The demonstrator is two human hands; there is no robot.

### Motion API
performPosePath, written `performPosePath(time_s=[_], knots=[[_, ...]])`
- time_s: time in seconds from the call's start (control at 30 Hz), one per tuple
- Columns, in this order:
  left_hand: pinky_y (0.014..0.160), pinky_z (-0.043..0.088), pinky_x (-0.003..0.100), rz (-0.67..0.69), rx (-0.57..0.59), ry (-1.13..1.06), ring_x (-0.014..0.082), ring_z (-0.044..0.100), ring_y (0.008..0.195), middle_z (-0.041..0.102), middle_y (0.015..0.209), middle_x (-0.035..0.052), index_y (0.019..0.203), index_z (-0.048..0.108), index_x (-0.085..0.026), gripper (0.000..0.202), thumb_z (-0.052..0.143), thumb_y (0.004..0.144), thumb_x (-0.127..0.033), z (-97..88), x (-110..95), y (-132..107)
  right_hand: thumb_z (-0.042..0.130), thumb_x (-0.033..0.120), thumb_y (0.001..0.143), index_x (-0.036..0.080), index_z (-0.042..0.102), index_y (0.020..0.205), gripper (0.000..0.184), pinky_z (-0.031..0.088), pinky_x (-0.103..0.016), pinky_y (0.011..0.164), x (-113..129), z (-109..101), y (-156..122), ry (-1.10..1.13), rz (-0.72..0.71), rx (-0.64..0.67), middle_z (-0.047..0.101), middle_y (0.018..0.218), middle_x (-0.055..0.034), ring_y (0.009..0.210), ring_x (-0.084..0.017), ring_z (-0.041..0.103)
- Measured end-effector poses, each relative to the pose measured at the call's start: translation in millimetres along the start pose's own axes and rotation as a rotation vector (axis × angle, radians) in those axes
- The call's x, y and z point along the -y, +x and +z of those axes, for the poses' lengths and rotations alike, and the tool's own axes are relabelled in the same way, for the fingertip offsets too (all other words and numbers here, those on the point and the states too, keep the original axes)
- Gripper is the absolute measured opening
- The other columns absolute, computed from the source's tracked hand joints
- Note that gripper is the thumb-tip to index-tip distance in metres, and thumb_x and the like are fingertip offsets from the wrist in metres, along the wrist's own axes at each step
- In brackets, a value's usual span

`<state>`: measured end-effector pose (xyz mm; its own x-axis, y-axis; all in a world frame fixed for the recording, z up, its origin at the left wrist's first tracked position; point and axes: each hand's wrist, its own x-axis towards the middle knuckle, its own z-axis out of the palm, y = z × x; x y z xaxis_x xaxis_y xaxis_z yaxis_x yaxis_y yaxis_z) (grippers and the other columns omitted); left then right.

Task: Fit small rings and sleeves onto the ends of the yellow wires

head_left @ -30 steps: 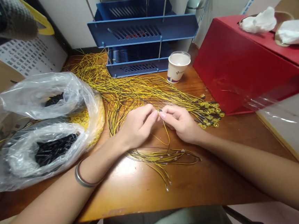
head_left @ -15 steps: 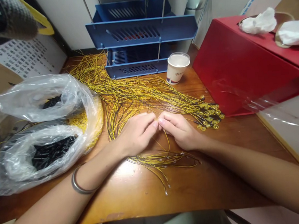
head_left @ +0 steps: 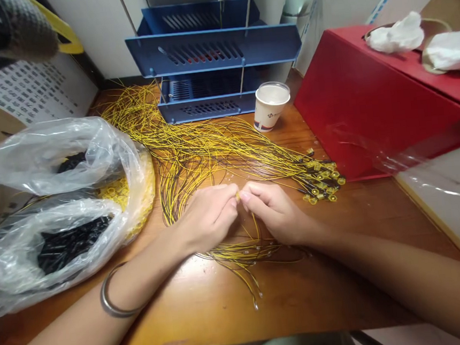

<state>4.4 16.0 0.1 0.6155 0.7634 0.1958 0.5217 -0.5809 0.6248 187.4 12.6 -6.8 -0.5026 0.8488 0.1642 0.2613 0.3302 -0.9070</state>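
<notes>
My left hand [head_left: 213, 214] and my right hand [head_left: 273, 209] meet over the middle of the table, both closed in a pinch, fingertips almost touching. A small yellow piece [head_left: 238, 196] shows between the fingertips; its exact shape is hidden. A thin yellow wire [head_left: 256, 224] curves down from my right fingers. What my left fingers grip is covered by them. Just below the hands lies a loose bunch of yellow and black wires [head_left: 237, 252] with small shiny ends. Beyond them stretches a larger wire bundle [head_left: 219, 141], its right end carrying several yellow caps [head_left: 323, 180].
On the left, a clear plastic bag [head_left: 131, 143] contains yellow rings [head_left: 115, 193] and black tubes [head_left: 71, 243]. A blue tray rack [head_left: 219, 50] stands at the back beside a paper cup [head_left: 271, 107]. The red box [head_left: 353, 108] with tissues borders the table [head_left: 210, 314] on the right.
Both hands appear slightly lower in the picture, and a small gap with the yellow piece now shows between the fingertips. The view has shifted slightly.
</notes>
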Motion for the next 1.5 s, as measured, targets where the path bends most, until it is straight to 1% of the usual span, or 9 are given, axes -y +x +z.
performPosePath(time_s=[0.23,0.43,0.7,0.87,1.07,1.27,1.5], knots=[[0.059,0.029,0.030,0.020,0.004,-0.015,0.0135,0.037,0.060,0.041,0.066,-0.0025,0.071,0.034,-0.019,0.033,0.024,0.100,-0.034,0.8,1,-3,0.041,0.033,0.098,0.019,0.038,0.067,0.034,0.026,-0.027,0.055,1,1,-1,0.004,0.007,-0.003,0.037,0.063,0.0029,0.059,-0.011,0.035],[0.058,0.028,0.029,0.003,-0.004,0.016,0.0131,0.037,0.058,0.039,0.064,-0.0030,0.070,0.033,-0.020,0.033,0.025,0.100,-0.033,0.6,0,-3,0.042,0.033,0.098,0.020,0.036,0.068,0.034,0.026,-0.026,0.054,0,2,-2,0.015,-0.010,-0.026,0.036,0.063,0.0033,0.058,-0.011,0.033],[0.058,0.030,0.029,0.042,0.001,0.040,0.0133,0.038,0.057,0.041,0.064,-0.0026,0.072,0.035,-0.020,0.030,0.027,0.099,-0.030,1.5,1,-1,0.040,0.032,0.098,0.020,0.033,0.065,0.036,0.025,-0.027,0.053,-2,1,-1,0.001,-0.019,0.009,0.034,0.061,0.0038,0.056,-0.010,0.032],[0.058,0.030,0.031,0.080,0.026,0.021,0.0141,0.038,0.058,0.042,0.065,-0.0021,0.072,0.034,-0.020,0.030,0.025,0.099,-0.031,-1.2,4,-2,0.040,0.030,0.099,0.020,0.032,0.065,0.037,0.025,-0.026,0.053,0,2,-2,-0.022,-0.049,0.001,0.035,0.061,0.0038,0.056,-0.009,0.032],[0.063,0.032,0.034,0.146,0.064,0.132,0.0155,0.040,0.059,0.048,0.067,-0.0002,0.073,0.038,-0.020,0.031,0.024,0.099,-0.030,-4.8,5,-1,0.041,0.028,0.099,0.020,0.032,0.065,0.036,0.025,-0.026,0.053,0,2,-2,-0.057,-0.088,0.017,0.036,0.061,0.0039,0.056,-0.009,0.032],[0.065,0.032,0.035,0.226,0.069,0.249,0.0159,0.039,0.058,0.048,0.064,0.0000,0.072,0.039,-0.020,0.030,0.024,0.097,-0.027,-7.3,6,2,0.041,0.029,0.098,0.020,0.031,0.064,0.037,0.025,-0.026,0.052,0,1,-3,-0.058,-0.088,0.024,0.034,0.059,0.0043,0.054,-0.009,0.031],[0.064,0.033,0.035,0.283,0.067,0.316,0.0162,0.040,0.056,0.049,0.062,0.0007,0.070,0.039,-0.020,0.025,0.028,0.092,-0.019,-10.8,5,4,0.041,0.028,0.097,0.019,0.032,0.062,0.038,0.024,-0.025,0.050,1,0,-3,-0.039,-0.103,0.029,0.032,0.057,0.0046,0.053,-0.008,0.030]])
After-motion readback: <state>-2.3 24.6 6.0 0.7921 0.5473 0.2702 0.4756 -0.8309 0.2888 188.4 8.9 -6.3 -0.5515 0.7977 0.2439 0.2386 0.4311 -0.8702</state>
